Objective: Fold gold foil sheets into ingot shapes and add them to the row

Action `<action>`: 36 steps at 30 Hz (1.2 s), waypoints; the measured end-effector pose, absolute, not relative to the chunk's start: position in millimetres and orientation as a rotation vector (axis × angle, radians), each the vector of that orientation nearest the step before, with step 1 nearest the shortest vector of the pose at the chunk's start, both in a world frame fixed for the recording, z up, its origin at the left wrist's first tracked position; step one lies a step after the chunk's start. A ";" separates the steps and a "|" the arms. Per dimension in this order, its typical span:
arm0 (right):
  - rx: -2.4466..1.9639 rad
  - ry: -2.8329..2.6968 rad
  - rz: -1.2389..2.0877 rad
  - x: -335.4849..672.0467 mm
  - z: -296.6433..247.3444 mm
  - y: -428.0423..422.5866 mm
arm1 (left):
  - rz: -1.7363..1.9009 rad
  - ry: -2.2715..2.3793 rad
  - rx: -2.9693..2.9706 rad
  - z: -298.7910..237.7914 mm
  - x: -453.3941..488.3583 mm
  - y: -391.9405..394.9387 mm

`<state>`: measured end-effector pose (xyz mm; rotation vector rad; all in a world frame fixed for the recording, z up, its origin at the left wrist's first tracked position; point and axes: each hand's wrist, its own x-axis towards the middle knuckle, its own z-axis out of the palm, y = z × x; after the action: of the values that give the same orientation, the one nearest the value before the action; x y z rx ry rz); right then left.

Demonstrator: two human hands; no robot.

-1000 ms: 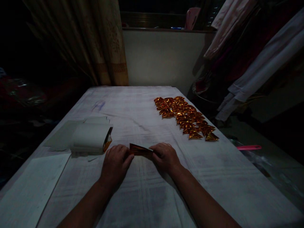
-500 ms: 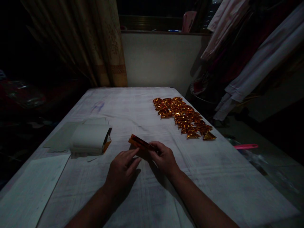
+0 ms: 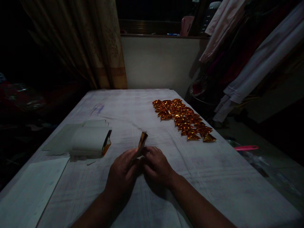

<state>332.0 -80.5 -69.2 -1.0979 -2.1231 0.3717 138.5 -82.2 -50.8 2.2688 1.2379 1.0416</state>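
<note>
Pale checked cloth (image 3: 128,109) spread across the dim frame. Just below centre, the left hand (image 3: 120,169) gripped a folded gold strip (image 3: 142,139), one end tilted upward; the right hand (image 3: 158,166) curled beside it, its hold impossible to tell. Gold foil pieces (image 3: 182,119) lay right of centre, stacked papers (image 3: 87,141) at left.
</note>
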 end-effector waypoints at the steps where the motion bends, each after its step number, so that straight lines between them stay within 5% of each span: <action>1: -1.106 -2.112 0.373 332.3 -69.0 -79.9 | 1.054 1.244 2.308 -50.8 134.7 -80.6; 13: -1.384 -1.931 0.229 353.4 -73.2 -83.6 | 0.930 1.103 3.004 -57.2 126.1 -80.6; 36: -1.558 -2.027 0.366 361.0 -67.1 -94.1 | 0.837 1.383 2.376 -61.5 124.8 -84.9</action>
<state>361.0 -94.1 -67.1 -1.5584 -2.0273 0.3658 124.8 -84.9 -61.5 2.3756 1.3829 0.8372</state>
